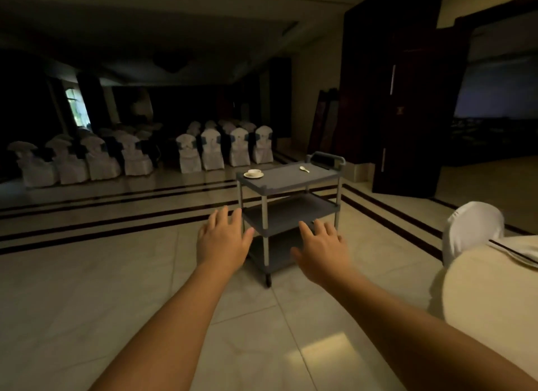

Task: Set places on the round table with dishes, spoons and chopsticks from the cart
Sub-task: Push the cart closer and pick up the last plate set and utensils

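Two bare forearms reach forward from the bottom edge, ending in the left hand and the right hand. Both are palm down with fingers spread and relaxed, holding nothing and touching nothing.

Straight ahead and a little right of centre stands the grey cart, three shelves on posts and wheels, well apart from the hands across bare tiled floor. Its long axis runs away from the camera toward the handle at the far end. On the top shelf a small white cup on a saucer sits at the near left corner, and a white spoon lies further back, near the handle. The left hand is more in line with the cup, the right with the spoon; I judge both need a walk forward first.

The round table is cut off at the right edge, showing only its pale cloth, part of a plate and a covered chair behind it. No chopsticks can be made out on the cart. The two lower shelves look bare but are dim. The rows of covered chairs beyond are blurred in the dark.
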